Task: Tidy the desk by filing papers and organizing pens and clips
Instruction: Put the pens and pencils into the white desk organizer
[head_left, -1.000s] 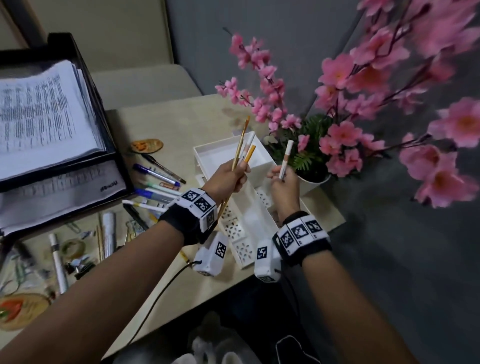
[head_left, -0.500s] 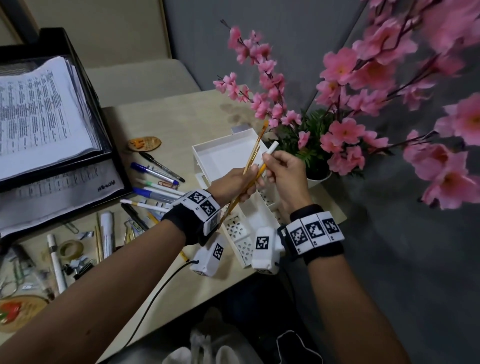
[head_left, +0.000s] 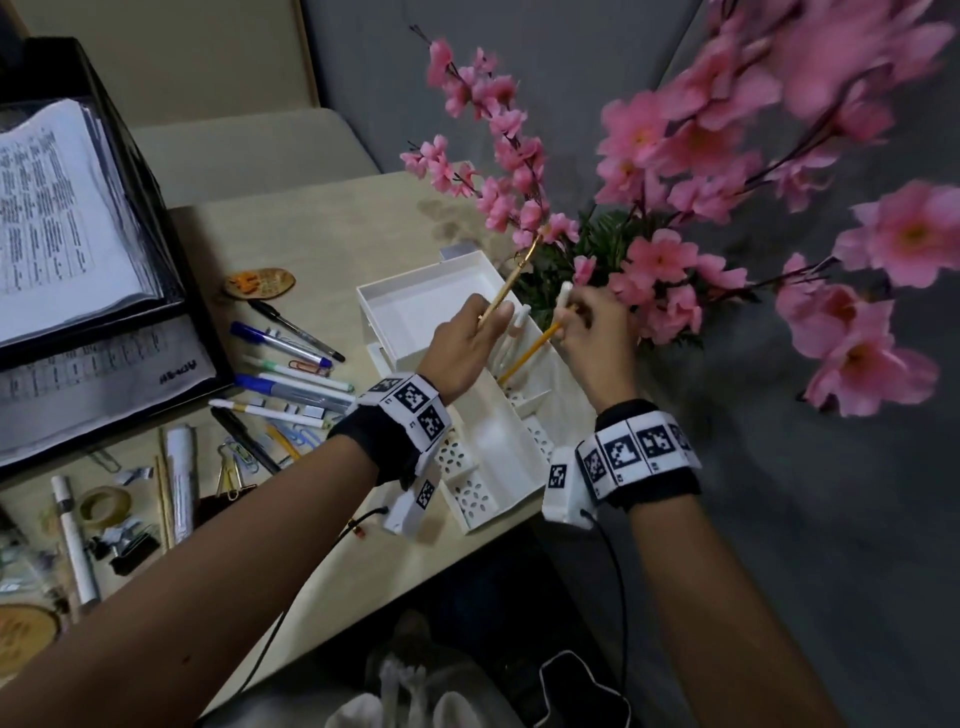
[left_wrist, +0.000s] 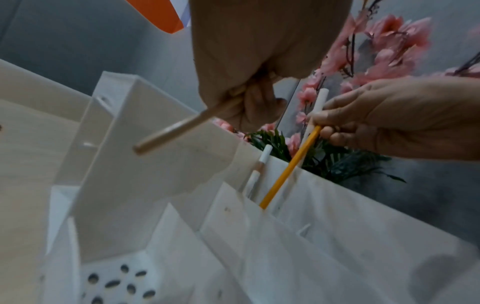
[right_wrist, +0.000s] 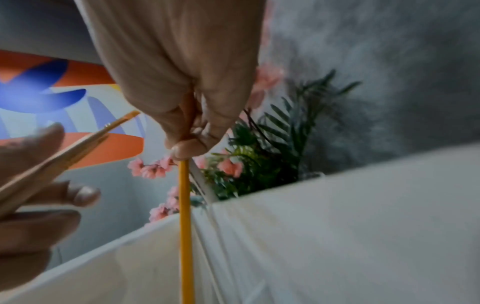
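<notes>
My left hand (head_left: 491, 319) grips one tan paintbrush (head_left: 511, 283), tip up, above the white desk organizer (head_left: 410, 306); the left wrist view shows its blunt end (left_wrist: 166, 135) sticking out below the fist. My right hand (head_left: 569, 318) pinches a yellow pencil (head_left: 530, 353) together with a white pen (head_left: 564, 292). Their lower ends stand inside the organizer's tall back compartment (left_wrist: 324, 205). Another white pen (left_wrist: 262, 164) leans in that compartment. In the right wrist view, the fingertips (right_wrist: 187, 149) clamp the pencil (right_wrist: 185, 226) above the white wall (right_wrist: 337, 216).
Loose pens (head_left: 291, 353), paper clips (head_left: 306, 366), a marker (head_left: 181, 478) and a tape roll (head_left: 106, 501) lie left of the organizer. A black paper tray (head_left: 171, 270) with printed sheets stands far left. Pink blossom branches (head_left: 498, 171) lean over the organizer's back.
The yellow pencil has passed from my left hand to my right, which now lowers it with the white pen into the organizer. My left hand keeps only the brush.
</notes>
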